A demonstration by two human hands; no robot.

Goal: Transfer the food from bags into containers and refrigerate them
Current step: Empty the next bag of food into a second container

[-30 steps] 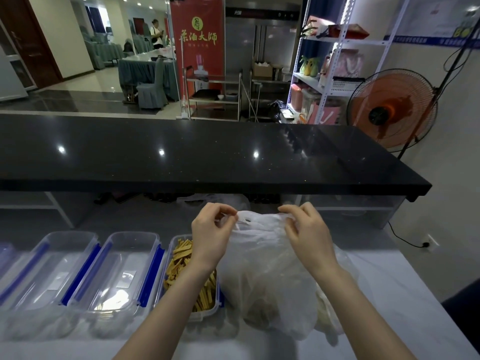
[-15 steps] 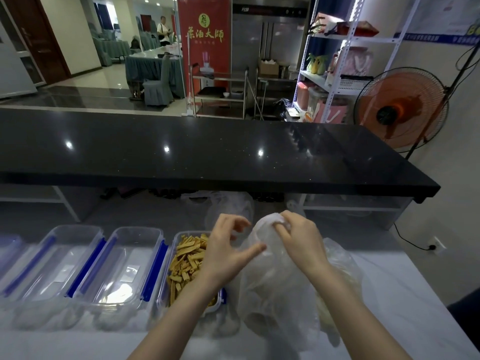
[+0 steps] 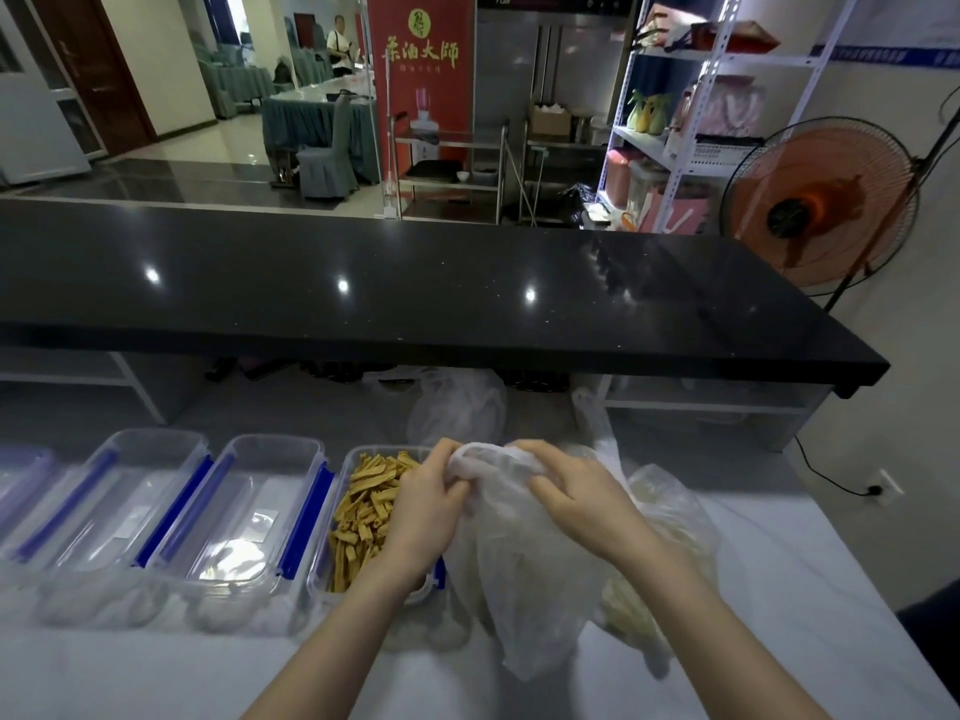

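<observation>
A translucent white plastic bag (image 3: 524,579) stands on the white counter (image 3: 810,615), its contents blurred. My left hand (image 3: 423,511) and my right hand (image 3: 576,498) both grip the bunched top of the bag, close together. Just left of it, a clear container (image 3: 358,454) holds several yellow tofu strips (image 3: 366,506); my left forearm crosses over its right side. Another bag with pale food (image 3: 670,517) lies right behind the one I hold.
Two clear containers with blue clips (image 3: 244,517) (image 3: 119,501) sit in a row to the left. A crumpled bag (image 3: 457,407) lies behind. A black raised counter (image 3: 415,288) runs across the back. An orange fan (image 3: 821,205) stands at right.
My hands came together on the bag's top and lowered it, gathering the plastic. My left hand, which had let go half a second ago, grips it again.
</observation>
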